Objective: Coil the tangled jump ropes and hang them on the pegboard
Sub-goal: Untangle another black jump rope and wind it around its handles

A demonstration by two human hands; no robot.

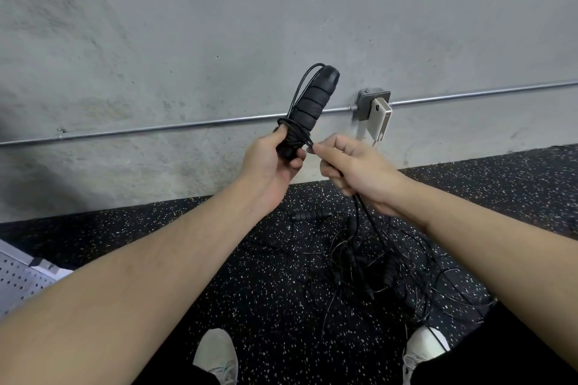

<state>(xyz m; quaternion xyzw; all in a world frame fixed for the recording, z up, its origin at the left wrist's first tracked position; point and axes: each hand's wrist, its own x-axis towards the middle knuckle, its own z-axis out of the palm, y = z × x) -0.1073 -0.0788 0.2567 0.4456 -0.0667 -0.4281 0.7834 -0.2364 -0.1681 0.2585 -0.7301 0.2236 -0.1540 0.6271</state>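
Observation:
My left hand (271,162) grips the lower end of a black ribbed jump rope handle (309,103), held upright in front of the wall. Thin black cord is looped along the handle and wound round its base. My right hand (353,169) pinches that cord just right of the handle, and the cord hangs down from my fist to a tangled pile of black ropes (372,262) on the floor. Another black handle (309,215) lies on the floor beyond the pile. The corner of a white pegboard (18,283) shows at the lower left.
A grey concrete wall stands close ahead, with a metal conduit (156,128) running across it and an outlet box with a white charger (378,117). The floor is black speckled rubber. My two white shoes (215,356) are at the bottom.

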